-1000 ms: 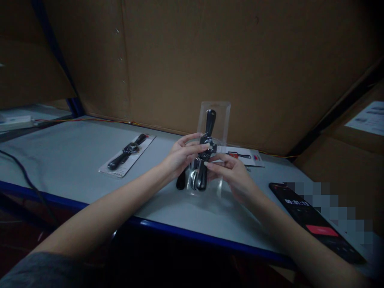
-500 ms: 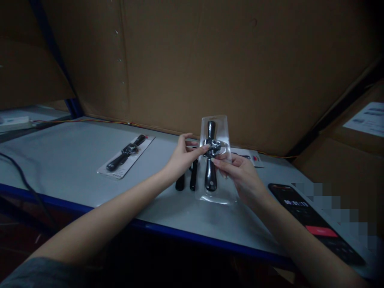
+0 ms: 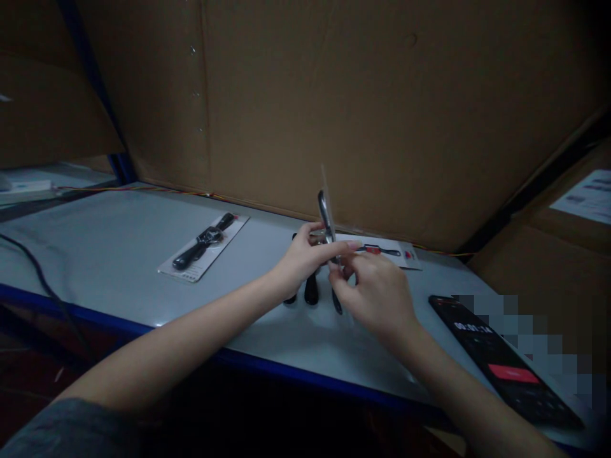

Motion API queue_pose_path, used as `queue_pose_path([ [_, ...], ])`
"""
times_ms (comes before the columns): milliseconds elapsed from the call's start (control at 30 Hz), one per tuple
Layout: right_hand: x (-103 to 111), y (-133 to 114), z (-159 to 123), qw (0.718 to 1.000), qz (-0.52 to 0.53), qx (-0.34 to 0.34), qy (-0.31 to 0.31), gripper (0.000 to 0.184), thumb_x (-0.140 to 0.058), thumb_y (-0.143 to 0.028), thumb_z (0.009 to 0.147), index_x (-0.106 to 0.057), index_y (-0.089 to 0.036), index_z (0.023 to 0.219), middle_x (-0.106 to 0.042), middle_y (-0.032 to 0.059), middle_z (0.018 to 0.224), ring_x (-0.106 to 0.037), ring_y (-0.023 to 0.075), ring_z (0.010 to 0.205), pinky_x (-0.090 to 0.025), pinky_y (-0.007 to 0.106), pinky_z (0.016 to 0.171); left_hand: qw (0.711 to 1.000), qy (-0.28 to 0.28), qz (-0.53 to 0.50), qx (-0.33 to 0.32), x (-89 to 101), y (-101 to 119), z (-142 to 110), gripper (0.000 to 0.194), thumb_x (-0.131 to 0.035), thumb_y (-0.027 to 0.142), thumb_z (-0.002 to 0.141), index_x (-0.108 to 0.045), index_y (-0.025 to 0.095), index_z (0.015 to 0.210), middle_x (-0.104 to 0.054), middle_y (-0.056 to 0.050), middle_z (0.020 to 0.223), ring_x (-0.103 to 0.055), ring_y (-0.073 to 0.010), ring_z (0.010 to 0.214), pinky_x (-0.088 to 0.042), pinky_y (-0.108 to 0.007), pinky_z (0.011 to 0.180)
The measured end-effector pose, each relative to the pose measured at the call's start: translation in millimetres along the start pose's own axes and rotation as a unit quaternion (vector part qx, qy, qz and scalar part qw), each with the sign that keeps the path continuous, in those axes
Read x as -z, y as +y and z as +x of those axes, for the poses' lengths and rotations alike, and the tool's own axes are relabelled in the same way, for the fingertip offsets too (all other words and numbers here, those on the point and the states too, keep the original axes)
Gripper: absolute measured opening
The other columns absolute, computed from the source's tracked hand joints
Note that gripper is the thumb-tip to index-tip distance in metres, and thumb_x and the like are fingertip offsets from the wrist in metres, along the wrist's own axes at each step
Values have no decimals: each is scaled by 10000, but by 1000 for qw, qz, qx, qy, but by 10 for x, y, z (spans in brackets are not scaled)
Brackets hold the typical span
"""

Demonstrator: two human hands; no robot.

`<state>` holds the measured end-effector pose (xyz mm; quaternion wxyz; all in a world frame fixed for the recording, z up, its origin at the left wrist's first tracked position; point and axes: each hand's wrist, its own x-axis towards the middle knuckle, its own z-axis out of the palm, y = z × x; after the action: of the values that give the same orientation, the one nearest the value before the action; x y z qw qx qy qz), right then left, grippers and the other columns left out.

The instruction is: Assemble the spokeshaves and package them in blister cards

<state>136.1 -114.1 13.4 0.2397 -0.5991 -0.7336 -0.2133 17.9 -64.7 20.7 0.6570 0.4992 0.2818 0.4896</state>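
Both my hands hold a clear plastic blister shell with a black watch in it, turned edge-on to me above the table. My left hand pinches it from the left with thumb and fingers closed. My right hand grips its lower part, fingers curled. Under my hands lie two loose black watch straps on the table. A printed card with a red and black picture lies just behind my hands.
A finished pack with a black watch on a white card lies at the left on the grey table. A phone with a running timer lies at the right. Cardboard walls stand behind. A black cable hangs at the left edge.
The blister shell has turned from facing me to edge-on and risen a little. My right hand has moved in front of it and closed over its lower part.
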Motion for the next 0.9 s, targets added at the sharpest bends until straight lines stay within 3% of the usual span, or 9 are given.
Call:
queue_pose_path([
  [133, -16, -98, -10, 999, 3, 30, -29, 430, -409, -495, 848, -618, -172, 654, -630, 60, 620, -576, 201, 636, -349, 326, 666, 996, 39, -19, 81, 84, -106, 73, 363, -733, 181, 625, -500, 148, 902, -561, -1, 726, -537, -92, 602, -381, -214, 536],
  [267, -1, -36, 32, 989, 104, 60, -87, 413, -411, -443, 874, -602, -183, 615, -622, 21, 595, -551, 151, 581, -343, 304, 658, 990, 48, -46, 123, 192, -143, 138, 204, -586, 33, 654, -524, 145, 813, -561, -9, 745, -539, -96, 622, -415, -213, 551],
  [367, 10, 266, 137, 973, 206, 36, -98, 394, -422, -439, 869, -624, -194, 636, -579, -7, 537, -514, 125, 515, -332, 270, 564, 984, 7, -63, 167, 261, -129, 168, 161, -544, 35, 673, -540, 130, 803, -564, -24, 732, -540, -122, 643, -469, -280, 613],
  [433, -29, 595, 217, 974, 220, -33, -51, 379, -421, -457, 859, -647, -194, 705, -599, 6, 585, -544, 144, 567, -356, 267, 559, 977, -14, -85, 193, 297, -132, 187, 154, -550, 40, 673, -540, 123, 803, -571, -37, 725, -548, -146, 671, -493, -354, 681],
  [500, -128, 959, 269, 982, 167, -88, -29, 316, -455, -434, 829, -660, -198, 788, -642, 32, 723, -577, 174, 667, -390, 281, 598, 973, -31, -100, 205, 327, -152, 208, 160, -566, 44, 663, -535, 124, 797, -580, -50, 725, -558, -169, 707, -492, -410, 727],
  [567, -277, 1270, 274, 990, 69, -105, -68, 278, -490, -331, 777, -657, -185, 944, -644, 79, 871, -586, 211, 772, -416, 314, 650, 973, -44, -103, 200, 351, -177, 227, 157, -581, 48, 651, -530, 126, 777, -592, -65, 739, -566, -188, 740, -487, -436, 747],
  [633, -454, 1463, 242, 988, -46, -105, -107, 419, -505, -236, 706, -615, -175, 1106, -605, 146, 1046, -556, 293, 944, -422, 388, 720, 976, -48, -92, 192, 369, -192, 241, 149, -595, 56, 646, -528, 124, 761, -596, -75, 753, -570, -197, 756, -482, -454, 756],
  [767, -798, 1528, 169, 986, -95, -25, -133, 652, -482, -142, 642, -483, -243, 1286, -432, 135, 1357, -392, 331, 1217, -318, 517, 909, 979, -63, -51, 186, 391, -187, 245, 199, -652, 56, 615, -525, 121, 753, -587, -66, 753, -580, -201, 783, -478, -485, 765],
  [900, -1025, 1511, 157, 991, -52, 0, -124, 699, -431, -61, 600, -485, -224, 1278, -519, 124, 1291, -461, 250, 1185, -207, 511, 1007, 972, -111, -21, 208, 395, -198, 234, 341, -679, -7, 542, -518, 127, 812, -590, -43, 746, -595, -199, 774, -485, -506, 739],
])
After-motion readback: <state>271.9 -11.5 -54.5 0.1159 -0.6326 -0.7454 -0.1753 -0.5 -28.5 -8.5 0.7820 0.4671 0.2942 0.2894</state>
